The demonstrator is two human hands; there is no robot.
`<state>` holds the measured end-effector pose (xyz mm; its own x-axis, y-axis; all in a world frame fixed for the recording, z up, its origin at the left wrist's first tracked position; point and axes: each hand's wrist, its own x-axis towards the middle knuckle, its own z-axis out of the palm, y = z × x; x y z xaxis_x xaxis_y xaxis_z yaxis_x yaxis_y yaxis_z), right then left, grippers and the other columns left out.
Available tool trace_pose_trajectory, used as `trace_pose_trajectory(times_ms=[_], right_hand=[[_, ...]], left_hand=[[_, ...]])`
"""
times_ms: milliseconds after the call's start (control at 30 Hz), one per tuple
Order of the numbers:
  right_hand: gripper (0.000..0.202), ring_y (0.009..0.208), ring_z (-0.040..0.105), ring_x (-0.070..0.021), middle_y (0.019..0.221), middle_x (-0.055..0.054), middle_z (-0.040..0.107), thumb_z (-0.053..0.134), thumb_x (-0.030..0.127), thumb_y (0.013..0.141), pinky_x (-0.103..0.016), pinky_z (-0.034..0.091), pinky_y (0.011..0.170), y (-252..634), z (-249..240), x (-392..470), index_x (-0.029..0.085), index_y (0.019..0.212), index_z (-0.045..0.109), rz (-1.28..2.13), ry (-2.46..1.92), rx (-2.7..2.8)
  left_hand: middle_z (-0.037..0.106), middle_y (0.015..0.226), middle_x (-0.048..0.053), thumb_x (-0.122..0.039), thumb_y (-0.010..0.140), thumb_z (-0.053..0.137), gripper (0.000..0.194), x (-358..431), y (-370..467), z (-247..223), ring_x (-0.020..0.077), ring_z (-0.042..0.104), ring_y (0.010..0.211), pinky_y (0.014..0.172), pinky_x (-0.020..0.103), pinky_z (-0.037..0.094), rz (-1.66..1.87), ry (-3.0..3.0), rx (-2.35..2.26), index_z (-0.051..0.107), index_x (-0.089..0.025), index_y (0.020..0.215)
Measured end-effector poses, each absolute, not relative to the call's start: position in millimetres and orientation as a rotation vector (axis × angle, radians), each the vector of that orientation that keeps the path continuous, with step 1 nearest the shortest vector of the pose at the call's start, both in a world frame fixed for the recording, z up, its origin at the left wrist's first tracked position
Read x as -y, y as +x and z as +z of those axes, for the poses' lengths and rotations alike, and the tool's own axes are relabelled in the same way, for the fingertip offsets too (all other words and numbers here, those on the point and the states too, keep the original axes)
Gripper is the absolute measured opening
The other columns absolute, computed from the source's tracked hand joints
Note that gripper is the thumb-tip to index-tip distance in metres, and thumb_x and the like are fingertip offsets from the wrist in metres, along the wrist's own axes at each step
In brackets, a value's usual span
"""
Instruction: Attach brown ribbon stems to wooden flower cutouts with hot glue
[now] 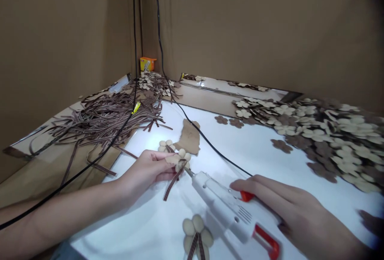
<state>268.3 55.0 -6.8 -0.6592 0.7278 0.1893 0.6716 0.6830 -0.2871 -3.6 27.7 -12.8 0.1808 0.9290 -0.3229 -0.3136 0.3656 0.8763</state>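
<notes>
My left hand point(150, 168) pinches a cream flower point(183, 158) with a brown striped ribbon point(171, 186) hanging from it. My right hand point(282, 204) is at a white glue gun point(222, 204) with red parts, its fingers along the far side near the red piece at the top. The metal nozzle points left and reaches the flower's ribbon. Just behind my left fingers lies another cream flower point(167, 145) with ribbon. Nearer the front edge, a cream flower with a ribbon loop point(198, 236) rests on the white board point(144, 224).
Striped ribbon pieces point(108, 116) are heaped at the left. Cream and brown felt flowers point(318, 132) pile up at the right. A torn brown cardboard piece point(190, 138) lies mid-board. Black cables point(204, 136) cross the work area. An orange box point(147, 63) stands in the back corner.
</notes>
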Motion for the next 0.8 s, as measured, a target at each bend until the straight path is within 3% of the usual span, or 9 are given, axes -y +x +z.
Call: trace_pose_trajectory(times_ms=[267,533,800], right_hand=[[0.058,0.080,0.064,-0.0227,0.095,-0.005,0.066,0.037,0.002,0.054,-0.031,0.048,0.067,267.5,-16.2,-51.7,0.025,0.104,0.057,0.185,-1.062,2.651],[0.045,0.074,0.065,-0.0221,0.089,-0.005,0.068,0.033,0.008,0.063,-0.031,0.051,0.061,264.3,-15.6,-51.5,0.022,0.096,0.060,0.053,-1.078,2.640],[0.036,0.067,0.068,-0.0209,0.085,0.001,0.071,0.037,0.011,0.070,-0.026,0.053,0.055,265.8,-7.6,-58.7,0.027,0.088,0.064,0.257,-1.127,2.697]], left_hand=[[0.069,0.095,0.010,-0.026,0.075,0.067,0.020,-27.7,-3.9,-14.4,0.0154,0.063,0.088,0.082,0.023,0.049,1.007,0.768,-1.026,0.073,-0.012,0.087],[0.069,0.093,0.008,-0.022,0.075,0.067,0.015,-27.8,-4.2,-12.8,0.0141,0.062,0.087,0.085,0.023,0.049,1.011,0.716,-1.021,0.073,-0.010,0.081],[0.069,0.096,0.009,-0.023,0.075,0.067,0.018,-28.5,-4.3,-13.2,0.0138,0.062,0.087,0.085,0.023,0.049,1.001,0.728,-1.021,0.073,-0.010,0.085]])
